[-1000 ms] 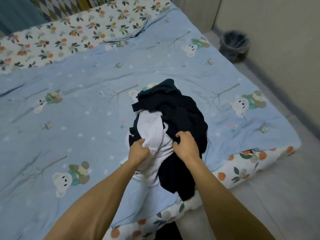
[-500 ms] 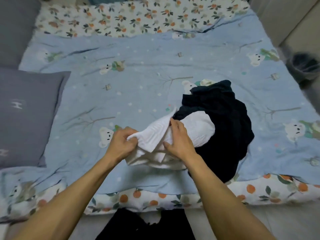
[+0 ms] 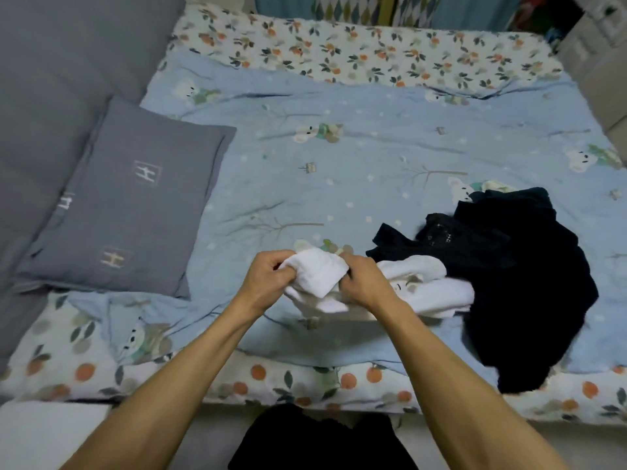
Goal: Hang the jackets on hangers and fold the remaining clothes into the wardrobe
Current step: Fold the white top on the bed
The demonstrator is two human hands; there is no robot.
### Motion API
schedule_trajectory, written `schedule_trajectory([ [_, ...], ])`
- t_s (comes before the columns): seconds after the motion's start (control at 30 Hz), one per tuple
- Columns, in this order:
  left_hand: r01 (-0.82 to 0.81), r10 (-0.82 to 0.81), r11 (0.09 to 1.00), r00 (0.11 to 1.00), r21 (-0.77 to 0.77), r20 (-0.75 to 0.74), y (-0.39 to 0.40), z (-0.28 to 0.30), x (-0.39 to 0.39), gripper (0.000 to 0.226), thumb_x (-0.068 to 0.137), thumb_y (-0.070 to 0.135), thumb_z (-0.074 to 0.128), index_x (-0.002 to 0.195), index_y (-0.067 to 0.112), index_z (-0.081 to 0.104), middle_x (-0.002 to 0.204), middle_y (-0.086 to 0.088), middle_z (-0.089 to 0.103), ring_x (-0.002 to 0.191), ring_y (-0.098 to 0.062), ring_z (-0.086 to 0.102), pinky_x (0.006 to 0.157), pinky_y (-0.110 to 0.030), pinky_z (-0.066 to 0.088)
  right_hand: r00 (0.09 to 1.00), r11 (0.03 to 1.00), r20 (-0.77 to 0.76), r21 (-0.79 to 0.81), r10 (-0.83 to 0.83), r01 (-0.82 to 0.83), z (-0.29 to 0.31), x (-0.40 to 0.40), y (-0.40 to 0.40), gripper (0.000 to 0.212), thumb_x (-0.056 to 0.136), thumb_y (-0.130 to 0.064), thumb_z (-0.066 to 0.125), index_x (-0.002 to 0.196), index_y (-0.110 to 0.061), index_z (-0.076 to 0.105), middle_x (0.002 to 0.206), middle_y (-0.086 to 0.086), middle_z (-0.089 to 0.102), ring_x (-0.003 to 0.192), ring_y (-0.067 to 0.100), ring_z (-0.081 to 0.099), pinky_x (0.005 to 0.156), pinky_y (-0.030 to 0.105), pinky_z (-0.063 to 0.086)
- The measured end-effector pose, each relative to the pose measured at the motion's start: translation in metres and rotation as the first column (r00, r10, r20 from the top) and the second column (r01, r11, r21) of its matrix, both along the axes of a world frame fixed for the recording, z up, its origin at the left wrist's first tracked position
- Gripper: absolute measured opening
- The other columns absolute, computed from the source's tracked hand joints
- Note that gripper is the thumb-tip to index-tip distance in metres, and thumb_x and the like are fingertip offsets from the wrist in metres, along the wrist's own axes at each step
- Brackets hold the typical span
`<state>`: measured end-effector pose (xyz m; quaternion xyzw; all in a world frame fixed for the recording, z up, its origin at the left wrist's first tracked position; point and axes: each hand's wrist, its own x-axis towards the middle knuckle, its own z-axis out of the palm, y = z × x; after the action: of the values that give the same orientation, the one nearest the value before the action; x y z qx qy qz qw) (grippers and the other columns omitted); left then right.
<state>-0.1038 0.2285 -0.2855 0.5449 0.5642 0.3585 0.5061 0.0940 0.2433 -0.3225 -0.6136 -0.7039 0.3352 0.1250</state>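
Over the bed (image 3: 339,184), hands (image 3: 315,283) gripping white garment (image 3: 319,274).

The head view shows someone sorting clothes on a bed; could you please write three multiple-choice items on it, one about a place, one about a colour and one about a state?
1. Where does the grey pillow lie?
A. on the person's left side of the bed
B. on top of the dark clothes
C. on the floor

2. What colour is the garment held in both hands?
A. red
B. white
C. green

3. How do the left hand and right hand stand?
A. both flat and open on the quilt
B. both gripping the garment
C. one holding a hanger

Answers: 1 A, the pillow lies at the left, far from the dark clothes; 2 B, the held cloth is plainly white; 3 B, the fingers of both curl round the cloth.
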Motion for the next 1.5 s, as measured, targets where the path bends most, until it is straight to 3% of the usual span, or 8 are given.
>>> schedule_trajectory([
  [0.23, -0.322, 0.416, 0.894, 0.856, -0.312, 0.307, 0.020, 0.025, -0.064, 0.021, 0.046, 0.004, 0.042, 0.067, 0.003, 0.047, 0.068, -0.008, 0.038, 0.063, -0.020, 0.033, 0.055, -0.028, 0.024, 0.963, 0.967, -0.193, 0.131, -0.189, 0.216, 0.032, -0.070, 0.003, 0.027, 0.098, -0.033, 0.051, 0.111, -0.011, 0.062, 0.103, -0.002, 0.062, 0.092, 0.012, 0.055, 0.076, 0.025, 0.041],
  [0.53, -0.340, 0.655, 0.680, 0.679, -0.650, 0.330, -0.003, -0.001, -0.092, 0.019, 0.063, -0.007, 0.040, 0.061, 0.011, 0.036, 0.061, -0.001, 0.033, 0.055, -0.019, 0.037, 0.054, -0.029, 0.029, 0.993, 0.996, 0.078, -0.020, 0.085, -0.084, 0.004, -0.057, -0.033, 0.065, 0.083, -0.063, 0.044, 0.125, -0.018, 0.061, 0.122, 0.003, 0.063, 0.108, 0.021, 0.055, 0.092, 0.037, 0.045],
  [0.77, -0.243, 0.613, 0.671, 0.713, -0.700, 0.340, -0.006, -0.013, -0.082, 0.023, 0.074, -0.008, 0.042, 0.092, -0.004, 0.056, 0.090, -0.014, 0.057, 0.082, -0.029, 0.059, 0.069, -0.037, 0.054, 0.948, 0.964, 0.242, -0.114, -0.206, 0.239, -0.021, -0.015, -0.035, 0.019, 0.095, -0.020, 0.049, 0.098, -0.005, 0.062, 0.098, 0.017, 0.065, 0.091, 0.034, 0.059, 0.067, 0.031, 0.038],
  [0.97, -0.374, 0.504, 0.708, 0.862, -0.599, 0.058, 0.007, -0.020, -0.065, 0.029, 0.087, 0.005, 0.058, 0.116, 0.002, 0.057, 0.091, -0.013, 0.064, 0.072, -0.023, 0.060, 0.056, -0.027, 0.053, 0.963, 0.950, -0.019, 0.158, -0.268, 0.268, 0.025, -0.010, -0.034, 0.014, 0.094, -0.020, 0.058, 0.097, -0.012, 0.069, 0.090, 0.005, 0.067, 0.083, 0.023, 0.058, 0.069, 0.037, 0.046],
  [1.07, -0.400, 0.290, 0.782, 0.912, -0.478, -0.289, 0.011, -0.017, -0.054, 0.079, 0.072, 0.033, 0.068, 0.142, 0.007, 0.041, 0.141, -0.017, 0.048, 0.121, -0.033, 0.052, 0.100, -0.040, 0.047, 0.971, 0.943, -0.056, 0.231, -0.234, 0.240, 0.038, 0.001, -0.039, 0.019, 0.093, -0.027, 0.059, 0.099, -0.017, 0.072, 0.089, 0.003, 0.064, 0.084, 0.022, 0.057, 0.072, 0.043, 0.050],
  [1.23, 0.313, -0.303, 0.949, 0.880, -0.033, -0.366, 0.014, 0.015, 0.001, 0.099, 0.072, 0.042, 0.075, 0.154, 0.035, 0.021, 0.164, 0.001, 0.013, 0.150, -0.018, 0.010, 0.119, -0.041, 0.019, 0.978, 0.892, -0.096, 0.402, -0.182, 0.206, 0.055, 0.017, -0.045, 0.022, 0.089, -0.031, 0.059, 0.097, -0.018, 0.076, 0.075, -0.004, 0.054, 0.070, 0.019, 0.053, 0.058, 0.040, 0.046],
  [1.37, 0.427, -0.282, 0.890, 0.787, 0.156, -0.548, 0.023, 0.023, 0.044, 0.038, 0.076, 0.034, 0.062, 0.112, 0.023, 0.062, 0.116, -0.009, 0.065, 0.116, -0.032, 0.056, 0.089, -0.042, 0.048, 0.975, 0.838, -0.109, 0.499, -0.195, 0.223, 0.064, 0.025, -0.049, 0.020, 0.088, -0.029, 0.063, 0.097, -0.015, 0.075, 0.076, -0.004, 0.055, 0.068, 0.018, 0.053, 0.055, 0.038, 0.045],
  [1.5, 0.371, -0.209, 0.874, 0.870, 0.314, -0.447, 0.008, 0.034, 0.057, 0.014, 0.073, 0.010, 0.050, 0.079, 0.020, 0.057, 0.069, 0.001, 0.059, 0.066, -0.023, 0.056, 0.056, -0.041, 0.046, 0.957, 0.908, -0.152, 0.311, -0.245, 0.282, 0.054, 0.049, -0.055, 0.038, 0.085, -0.035, 0.069, 0.120, -0.021, 0.064, 0.107, 0.000, 0.061, 0.095, 0.018, 0.059, 0.079, 0.044, 0.053],
])
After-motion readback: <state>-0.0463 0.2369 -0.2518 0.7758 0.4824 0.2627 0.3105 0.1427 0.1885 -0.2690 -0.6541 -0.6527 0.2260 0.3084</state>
